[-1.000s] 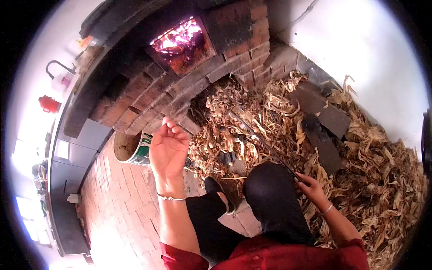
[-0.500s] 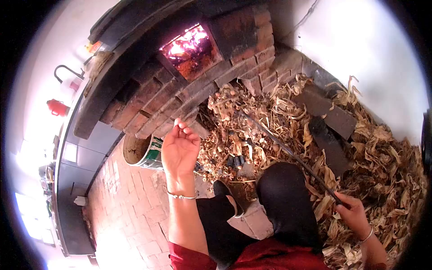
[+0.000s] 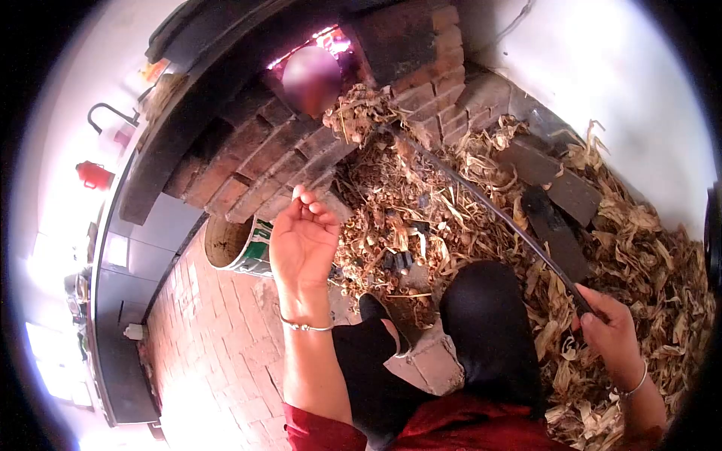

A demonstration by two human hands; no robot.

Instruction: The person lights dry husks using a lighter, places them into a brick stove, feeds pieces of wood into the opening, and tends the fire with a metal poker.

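My right hand (image 3: 611,325) is closed round the near end of a long, dark, thin-handled fire shovel (image 3: 489,204). The shovel reaches up and left across the husks; its blade is hidden under a clump of dry husks and scraps (image 3: 359,114). That clump is raised in front of the bricks, just below and right of the stove's fire opening (image 3: 340,43). Flames glow inside the opening, and a round blurred patch covers much of it. My left hand (image 3: 304,240) hangs palm up with loosely curled fingers, holding nothing, near the bucket.
A white-and-green bucket (image 3: 229,242) stands on the brick floor (image 3: 218,323) at left. Corn husks (image 3: 639,301) heap along the right wall, with dark bricks (image 3: 553,184) among them. The stove's brick front (image 3: 263,161) runs across the back. My bent knee (image 3: 485,316) is in front.
The shovel's far end has risen from the litter toward the fire opening, carrying the clump of husks. My right hand has shifted slightly up and right; my left is nearly still.
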